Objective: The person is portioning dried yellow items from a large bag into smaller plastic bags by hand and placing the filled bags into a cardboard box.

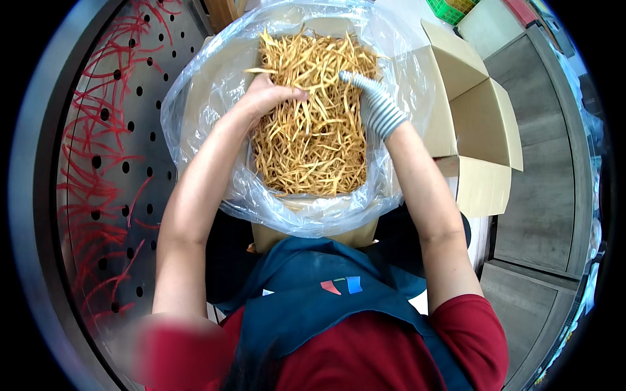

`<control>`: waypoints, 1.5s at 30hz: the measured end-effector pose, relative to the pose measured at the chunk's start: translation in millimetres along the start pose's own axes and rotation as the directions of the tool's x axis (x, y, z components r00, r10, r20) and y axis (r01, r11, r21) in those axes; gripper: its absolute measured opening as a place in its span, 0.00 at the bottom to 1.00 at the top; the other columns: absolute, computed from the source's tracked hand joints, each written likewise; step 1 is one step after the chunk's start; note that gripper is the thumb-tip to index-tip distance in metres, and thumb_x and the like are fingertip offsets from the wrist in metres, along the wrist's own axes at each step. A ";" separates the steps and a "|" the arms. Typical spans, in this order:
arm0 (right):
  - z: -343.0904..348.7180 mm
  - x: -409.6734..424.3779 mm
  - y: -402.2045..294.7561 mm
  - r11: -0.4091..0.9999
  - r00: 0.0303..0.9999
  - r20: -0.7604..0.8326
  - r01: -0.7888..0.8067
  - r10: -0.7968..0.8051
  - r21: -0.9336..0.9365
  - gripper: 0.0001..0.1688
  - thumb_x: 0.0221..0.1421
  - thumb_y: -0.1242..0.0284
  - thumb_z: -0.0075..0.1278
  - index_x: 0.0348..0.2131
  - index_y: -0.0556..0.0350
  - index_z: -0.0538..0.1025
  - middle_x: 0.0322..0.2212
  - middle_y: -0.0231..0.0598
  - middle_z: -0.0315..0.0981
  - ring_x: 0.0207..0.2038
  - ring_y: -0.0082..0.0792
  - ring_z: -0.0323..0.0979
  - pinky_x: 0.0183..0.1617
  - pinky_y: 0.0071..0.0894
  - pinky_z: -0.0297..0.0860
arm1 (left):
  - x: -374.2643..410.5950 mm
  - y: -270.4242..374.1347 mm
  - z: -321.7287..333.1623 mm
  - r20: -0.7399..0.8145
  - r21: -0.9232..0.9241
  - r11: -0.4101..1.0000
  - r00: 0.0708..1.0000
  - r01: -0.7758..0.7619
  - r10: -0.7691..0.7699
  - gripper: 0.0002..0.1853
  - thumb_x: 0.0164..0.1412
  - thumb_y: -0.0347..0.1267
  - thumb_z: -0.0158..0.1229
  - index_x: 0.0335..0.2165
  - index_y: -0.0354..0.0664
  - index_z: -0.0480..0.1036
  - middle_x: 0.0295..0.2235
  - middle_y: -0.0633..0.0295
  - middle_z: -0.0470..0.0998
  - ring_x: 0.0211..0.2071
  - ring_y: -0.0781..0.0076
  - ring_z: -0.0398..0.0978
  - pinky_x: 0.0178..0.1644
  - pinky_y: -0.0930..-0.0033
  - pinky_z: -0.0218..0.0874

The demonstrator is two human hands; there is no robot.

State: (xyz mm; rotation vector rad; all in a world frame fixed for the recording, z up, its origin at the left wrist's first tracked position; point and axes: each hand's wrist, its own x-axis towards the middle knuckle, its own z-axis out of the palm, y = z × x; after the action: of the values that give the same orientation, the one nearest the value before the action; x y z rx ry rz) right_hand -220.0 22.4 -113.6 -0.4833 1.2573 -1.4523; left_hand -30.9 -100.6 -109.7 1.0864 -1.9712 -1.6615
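Note:
Golden-brown dried strips (313, 151), perhaps a dried vegetable, form a thick block inside a clear plastic bag (205, 112) that lines a cardboard box. My bare left hand (271, 95) lies at the left side of the strips, its thumb stretched over them and its other fingers hidden down among them. At the right side is my right hand (376, 100) in a grey-and-white striped glove, a finger or thumb over the top and the rest hidden between strips and bag. Whether either hand grips any strips does not show.
Right of the bag stands an open cardboard box (479, 122) with its flaps spread. A perforated metal surface (139, 122) with red strings (93, 185) scattered on it is at the left. Grey wooden panels (533, 195) lie at the right, and a green plastic basket (447, 10) is at the top.

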 end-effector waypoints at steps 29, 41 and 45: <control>-34.0 -45.1 89.9 0.909 0.867 -0.279 -0.412 0.414 0.068 0.45 0.46 0.58 0.60 0.57 0.59 0.61 0.48 0.51 0.69 0.46 0.45 0.71 0.51 0.46 0.69 | -54.5 -130.2 25.2 -0.212 0.186 0.888 0.899 0.421 -0.382 0.38 0.53 0.36 0.59 0.55 0.24 0.51 0.52 0.40 0.66 0.52 0.55 0.68 0.55 0.60 0.61; -49.5 -38.5 134.0 0.827 0.820 -0.192 -0.473 0.539 0.303 0.36 0.52 0.60 0.56 0.56 0.55 0.63 0.50 0.48 0.69 0.49 0.46 0.71 0.52 0.52 0.70 | -41.8 -163.4 62.1 0.055 -0.336 0.735 0.791 0.589 -0.609 0.59 0.47 0.64 0.56 0.61 0.29 0.47 0.58 0.43 0.60 0.58 0.52 0.61 0.61 0.56 0.52; -39.5 -47.1 130.4 0.833 0.876 -0.030 -0.447 0.482 0.327 0.34 0.57 0.57 0.49 0.57 0.56 0.63 0.50 0.47 0.69 0.48 0.45 0.72 0.52 0.48 0.71 | -53.7 -147.6 76.6 0.263 -0.526 0.630 0.814 0.571 -0.519 0.53 0.46 0.61 0.61 0.60 0.39 0.54 0.56 0.48 0.65 0.55 0.59 0.67 0.58 0.55 0.59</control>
State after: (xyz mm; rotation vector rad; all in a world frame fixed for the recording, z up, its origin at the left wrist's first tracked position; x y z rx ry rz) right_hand -178.6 102.7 -226.0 0.1219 1.1045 -1.2308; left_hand 0.3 -12.4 -257.3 1.4402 -1.0217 -2.4397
